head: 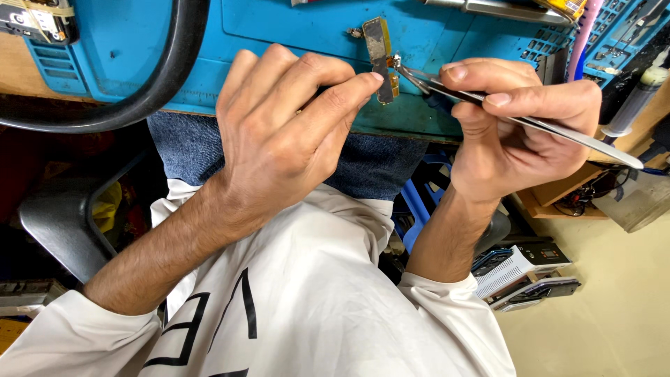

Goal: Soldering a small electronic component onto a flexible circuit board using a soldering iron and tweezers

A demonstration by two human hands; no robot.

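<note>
— Any containers near the mat (293,28)?

— Below it and off to its right, low by the floor, a stack of flat devices (523,276) sits on a shelf; I can't tell what holds them. At the mat's far right corner there's a blue tray (618,31) with small compartments, but what lies in them is too small to make out.

— And the hands?

— Both are raised just in front of the mat's near edge, forearms coming up from white sleeves. The left hand (286,139) is curled, forefinger and thumb pinching the lower end of a small part (380,59), a narrow dark and gold strip held upright over the mat.

— The right?

— The right hand (520,126) is closed around tweezers (516,119), thumb and forefinger pressing the shaft. Their tips touch the strip's right edge about halfway up; the back end points away to the right.

— Farther off?

— A thick black cable (164,77) loops over the mat's left part.
</note>
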